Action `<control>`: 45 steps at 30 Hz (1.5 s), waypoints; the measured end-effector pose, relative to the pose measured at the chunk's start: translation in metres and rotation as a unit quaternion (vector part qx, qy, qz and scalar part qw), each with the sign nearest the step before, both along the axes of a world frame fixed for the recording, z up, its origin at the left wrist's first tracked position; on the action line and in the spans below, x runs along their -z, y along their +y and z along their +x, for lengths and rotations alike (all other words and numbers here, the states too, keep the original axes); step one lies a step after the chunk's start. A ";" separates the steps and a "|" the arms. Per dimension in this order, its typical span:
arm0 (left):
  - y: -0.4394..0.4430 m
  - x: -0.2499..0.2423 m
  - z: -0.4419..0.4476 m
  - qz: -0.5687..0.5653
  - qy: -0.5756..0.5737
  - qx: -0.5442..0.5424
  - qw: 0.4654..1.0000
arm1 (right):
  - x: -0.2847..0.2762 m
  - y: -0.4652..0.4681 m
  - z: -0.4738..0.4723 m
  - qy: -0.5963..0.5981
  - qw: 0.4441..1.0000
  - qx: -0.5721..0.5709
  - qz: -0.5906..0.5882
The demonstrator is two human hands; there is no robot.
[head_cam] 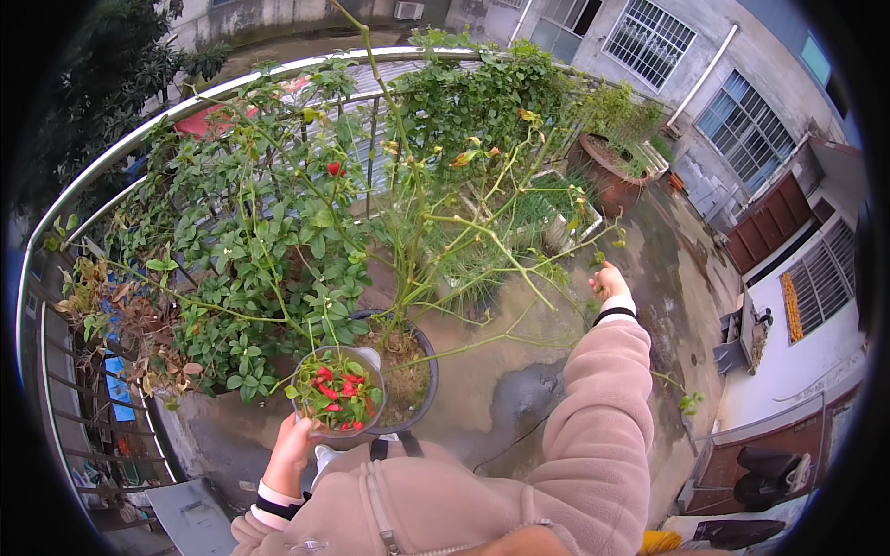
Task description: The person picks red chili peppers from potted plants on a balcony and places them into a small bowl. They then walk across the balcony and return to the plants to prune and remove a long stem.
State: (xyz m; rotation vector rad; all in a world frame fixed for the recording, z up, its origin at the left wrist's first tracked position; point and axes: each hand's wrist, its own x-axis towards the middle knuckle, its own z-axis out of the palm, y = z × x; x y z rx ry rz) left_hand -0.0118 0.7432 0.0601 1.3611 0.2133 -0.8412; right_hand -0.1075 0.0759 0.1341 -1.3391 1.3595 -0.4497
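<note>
My left hand (292, 439) grips the rim of a clear plastic bowl (376, 410) at my waist. Red chili peppers (332, 393) and green leaves fill the bowl. My right hand (609, 283) reaches out to the right with curled fingers, at the outer twigs of a tall, mostly bare pepper plant. A small green sprig (599, 289) seems pinched in those fingers, though it is too small to make out well. The plant's green stems (415, 243) rise from a round dark pot (430, 389) just beyond the bowl. One red pepper (336, 169) hangs among the upper branches.
Leafy shrubs (278, 243) crowd the left, along a metal railing (111, 156). White planters (587, 226) and a large brown pot (605, 163) stand farther back. Branches stretch across the wet concrete floor (525, 396). A grey panel (191, 518) lies at lower left.
</note>
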 end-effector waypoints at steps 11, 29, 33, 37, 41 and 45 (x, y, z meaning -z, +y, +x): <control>-0.010 -0.006 -0.003 0.001 -0.013 -0.008 1.000 | -0.017 0.003 0.002 -0.068 0.991 -0.048 -0.109; -0.031 0.000 0.007 -0.014 -0.024 0.053 0.998 | -0.209 0.014 -0.042 0.415 0.652 -0.086 -0.629; -0.037 0.005 0.006 -0.034 -0.018 0.065 0.997 | -0.230 0.012 -0.045 0.155 0.771 -0.064 -0.615; -0.040 0.005 0.008 -0.029 0.001 0.097 0.995 | -0.234 0.043 -0.052 -0.049 0.912 -0.073 -0.400; -0.044 0.002 0.007 -0.046 -0.011 0.121 0.991 | -0.244 0.090 -0.048 -0.224 0.910 -0.102 -0.334; -0.048 0.000 0.005 -0.064 -0.011 0.138 0.988 | -0.258 0.127 -0.044 -0.352 0.893 -0.146 -0.241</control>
